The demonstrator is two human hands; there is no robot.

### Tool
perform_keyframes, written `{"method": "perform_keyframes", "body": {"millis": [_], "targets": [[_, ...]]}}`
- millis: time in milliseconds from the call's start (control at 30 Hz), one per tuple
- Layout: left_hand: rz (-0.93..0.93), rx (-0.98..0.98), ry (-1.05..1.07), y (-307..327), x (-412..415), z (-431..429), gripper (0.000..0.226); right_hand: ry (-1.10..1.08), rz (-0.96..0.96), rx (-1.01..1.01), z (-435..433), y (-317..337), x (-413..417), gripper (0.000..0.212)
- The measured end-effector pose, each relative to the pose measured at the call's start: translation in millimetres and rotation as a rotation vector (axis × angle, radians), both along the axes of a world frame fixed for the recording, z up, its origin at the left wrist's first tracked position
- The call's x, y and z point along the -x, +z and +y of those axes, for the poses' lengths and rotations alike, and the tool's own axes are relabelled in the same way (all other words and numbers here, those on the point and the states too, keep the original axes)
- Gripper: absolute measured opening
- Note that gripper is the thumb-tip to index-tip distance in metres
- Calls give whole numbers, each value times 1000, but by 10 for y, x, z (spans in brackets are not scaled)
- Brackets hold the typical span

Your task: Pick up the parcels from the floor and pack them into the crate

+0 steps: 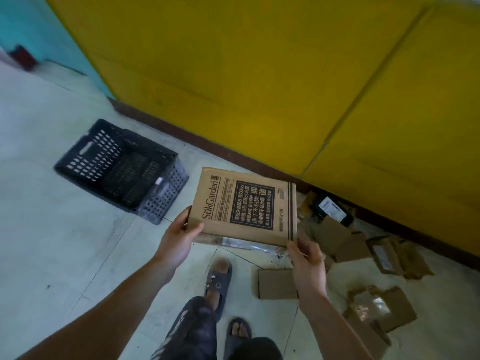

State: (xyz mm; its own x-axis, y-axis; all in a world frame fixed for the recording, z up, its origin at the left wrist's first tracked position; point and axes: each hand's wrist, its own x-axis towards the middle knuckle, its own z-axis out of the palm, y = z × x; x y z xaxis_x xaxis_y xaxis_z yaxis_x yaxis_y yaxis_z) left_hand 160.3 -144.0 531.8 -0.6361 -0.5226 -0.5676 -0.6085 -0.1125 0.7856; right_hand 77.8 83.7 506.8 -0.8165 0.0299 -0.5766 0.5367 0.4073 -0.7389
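I hold a flat brown cardboard parcel (244,206) printed "SukGarden" in the air between both hands. My left hand (179,235) grips its near left corner, thumb on top. My right hand (306,255) grips its near right corner. A black perforated plastic crate (78,162) stands on the pale floor to the left of the parcel, tilted in view, and its inside looks empty. Several more brown parcels lie on the floor at the right, among them a flat one (278,283) and a taped one (376,307).
A yellow wall (259,74) with a dark skirting runs diagonally behind the crate and parcels. A black parcel with a white label (331,207) lies against it. My sandalled feet (218,281) stand on the tiled floor just below the held parcel.
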Motion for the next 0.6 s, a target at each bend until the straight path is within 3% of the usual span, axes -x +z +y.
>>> {"method": "perform_keyframes", "body": {"millis": [267,600], "targets": [[4,42,146,736,-1031,-646,30,274,154,-49,-757,608,-669,9],[65,28,366,891,-2140,-2611,23,409,140,67,-2991,745,-1378,5]]}}
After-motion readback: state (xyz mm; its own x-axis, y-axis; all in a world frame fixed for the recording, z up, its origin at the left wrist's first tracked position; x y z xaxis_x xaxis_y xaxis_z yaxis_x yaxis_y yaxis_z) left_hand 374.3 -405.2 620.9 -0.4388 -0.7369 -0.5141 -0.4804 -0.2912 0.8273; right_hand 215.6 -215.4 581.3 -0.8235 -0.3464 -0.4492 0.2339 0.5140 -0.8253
